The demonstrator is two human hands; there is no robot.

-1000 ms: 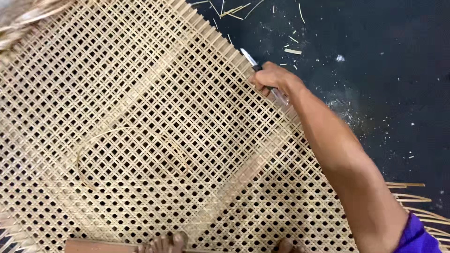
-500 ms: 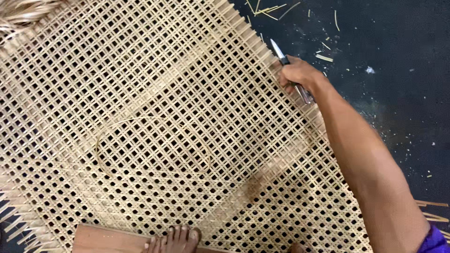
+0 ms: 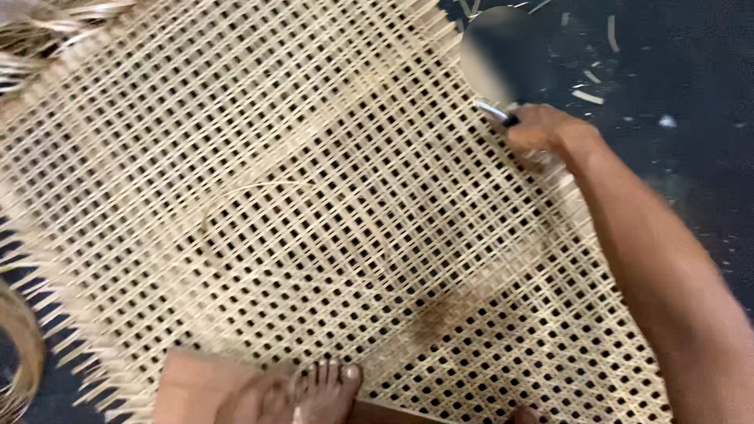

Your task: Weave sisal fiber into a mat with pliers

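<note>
1. Where the picture begins at the left, loose cane strands (image 3: pixel 23 353) curl past the ragged lower-left border of the woven cane mat (image 3: pixel 314 196), whose strip ends stick out untrimmed along that whole side.
2. At the bottom, a bare foot (image 3: pixel 314 389) rests on a flat wooden board (image 3: pixel 196 385) that lies on the mat's near edge and seems to pin it down.
3. Across the middle the open lattice looks complete, with a faint curved line marked on the weave, so the weaving itself seems done.
4. Toward the upper right, the right hand (image 3: pixel 550 129) is curled tight around the dark handle of a small knife (image 3: pixel 495 112), its blade tip touching the mat's right border.
5. Along that right edge the strip ends look shorter than on the left, and cut cane slivers (image 3: pixel 589 96) lie scattered on the dark floor (image 3: pixel 691 47) just beyond, so I judge trimming is partly done here, with the left and bottom fringes left.
6. No left hand shows anywhere, so its state cannot be told.
</note>
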